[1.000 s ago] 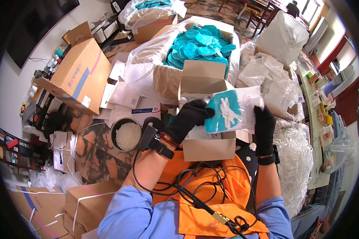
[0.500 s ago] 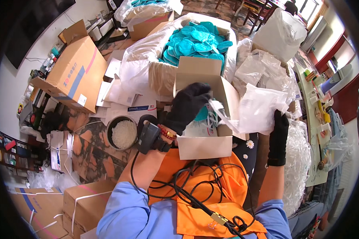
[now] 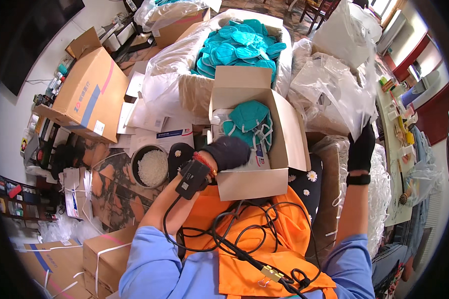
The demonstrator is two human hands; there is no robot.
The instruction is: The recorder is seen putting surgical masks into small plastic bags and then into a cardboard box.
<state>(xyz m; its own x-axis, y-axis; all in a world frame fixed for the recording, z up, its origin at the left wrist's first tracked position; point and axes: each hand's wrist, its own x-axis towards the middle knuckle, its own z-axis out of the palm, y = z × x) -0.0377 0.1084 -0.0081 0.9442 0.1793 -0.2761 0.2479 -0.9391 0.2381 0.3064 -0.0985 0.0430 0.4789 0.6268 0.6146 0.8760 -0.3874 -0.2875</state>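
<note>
An upright open white carton [image 3: 252, 186] stands in front of me with its flaps spread. Inside it lie teal cup-shaped face masks [image 3: 249, 117] with white straps, beside white printed packets [image 3: 258, 160]. My left hand [image 3: 227, 152], in a black glove, is over the carton's near left edge; its dark, blurred fingers cannot be told apart. Off to the right, my gloved right hand [image 3: 362, 149] is raised with its fingers closed on the lower end of a clear plastic bag [image 3: 360, 107]. The bag stretches upward from the hand, limp and see-through.
Behind the carton, a large plastic-lined box [image 3: 177, 92] holds a heap of teal masks [image 3: 239, 47]. A bowl of white grains [image 3: 153, 168] sits at left, near a big brown carton [image 3: 87, 92]. More clear bags [image 3: 324, 87] pile up at right. A black cable [image 3: 234, 239] crosses my orange apron.
My left hand has drawn back toward the carton's near left edge, off the masks, which now lie in view inside. My right hand has risen rightward, with the bag pulled away from the carton.
</note>
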